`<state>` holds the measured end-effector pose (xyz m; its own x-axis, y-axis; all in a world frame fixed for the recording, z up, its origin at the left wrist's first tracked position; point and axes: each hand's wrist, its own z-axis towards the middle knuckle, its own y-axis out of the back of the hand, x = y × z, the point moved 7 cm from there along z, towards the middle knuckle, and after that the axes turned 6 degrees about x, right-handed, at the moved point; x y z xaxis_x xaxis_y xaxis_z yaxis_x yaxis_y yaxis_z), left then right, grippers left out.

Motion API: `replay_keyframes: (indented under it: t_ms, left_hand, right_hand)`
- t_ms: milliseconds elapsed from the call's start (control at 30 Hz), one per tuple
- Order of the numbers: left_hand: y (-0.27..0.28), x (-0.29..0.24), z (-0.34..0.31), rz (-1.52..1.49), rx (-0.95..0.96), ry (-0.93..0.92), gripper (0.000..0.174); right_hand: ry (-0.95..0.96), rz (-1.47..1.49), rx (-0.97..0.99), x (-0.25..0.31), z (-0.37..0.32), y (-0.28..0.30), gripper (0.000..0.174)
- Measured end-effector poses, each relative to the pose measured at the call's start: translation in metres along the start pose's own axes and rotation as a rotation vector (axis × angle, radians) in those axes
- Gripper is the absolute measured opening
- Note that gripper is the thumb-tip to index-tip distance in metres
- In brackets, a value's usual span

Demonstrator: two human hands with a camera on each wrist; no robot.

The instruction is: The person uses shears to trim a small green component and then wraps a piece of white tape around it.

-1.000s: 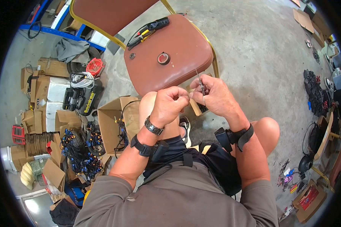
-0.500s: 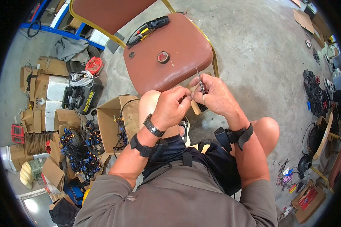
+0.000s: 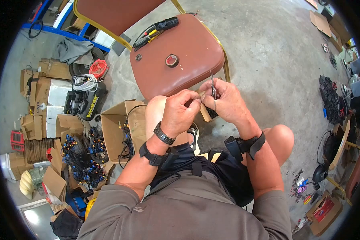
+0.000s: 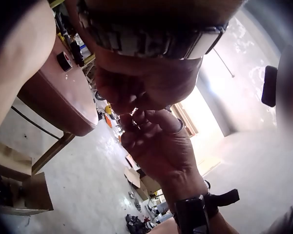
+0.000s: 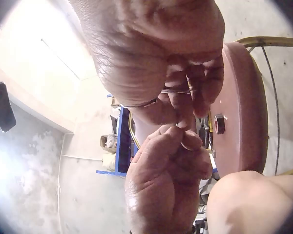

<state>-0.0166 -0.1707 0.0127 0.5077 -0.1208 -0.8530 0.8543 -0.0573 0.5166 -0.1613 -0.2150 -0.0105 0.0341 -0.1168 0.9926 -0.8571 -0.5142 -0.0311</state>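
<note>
In the head view my right hand point(image 3: 225, 102) holds a small pair of scissors point(image 3: 213, 86), its slim blades pointing away from me past the fingers. A thin metal loop point(image 5: 142, 104) of the scissors lies round the thumb in the right wrist view. My left hand point(image 3: 179, 112) meets the right at the fingertips, thumb and forefinger pinched together. Between those tips shows a tiny piece point(image 5: 178, 125), mostly hidden by the fingers; I cannot tell its kind. Both hands are in front of the chair seat point(image 3: 188, 44), above the knees.
On the seat lie a tape roll point(image 3: 172, 61), a small dark ring point(image 3: 138, 57) and a black tool with cables point(image 3: 166, 25). An open carton point(image 3: 115, 120) stands by the left knee, near a heap of dark wires point(image 3: 82, 160). A compressor point(image 3: 90, 102) sits further left.
The scissors have turned slightly in the right hand, and their blades look a little spread at the tips. Both hands stay together, the left shifting slightly toward the right.
</note>
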Motion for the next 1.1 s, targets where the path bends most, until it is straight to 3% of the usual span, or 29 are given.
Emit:
replay_keyframes:
  t_ms: [133, 233, 333, 533, 1100]
  left_hand:
    - [0.000, 0.011, -0.002, -0.080, 0.020, 0.041, 0.005]
    - [0.002, 0.013, -0.003, -0.302, -0.002, 0.163, 0.006]
    - [0.007, 0.020, -0.003, -0.434, -0.044, 0.204, 0.006]
    - [0.006, 0.018, -0.004, -0.497, -0.030, 0.203, 0.007]
    - [0.001, 0.015, -0.003, -0.518, -0.001, 0.235, 0.007]
  right_hand:
    - [0.000, 0.004, 0.006, 0.000, 0.000, -0.002, 0.017]
    - [-0.072, -0.054, 0.053, 0.000, -0.002, -0.002, 0.021]
    - [-0.078, -0.387, 0.103, 0.003, -0.004, -0.003, 0.026]
    - [0.149, -0.542, 0.084, 0.010, -0.006, -0.013, 0.032]
    - [0.176, -0.619, 0.069, 0.010, -0.006, -0.016, 0.028]
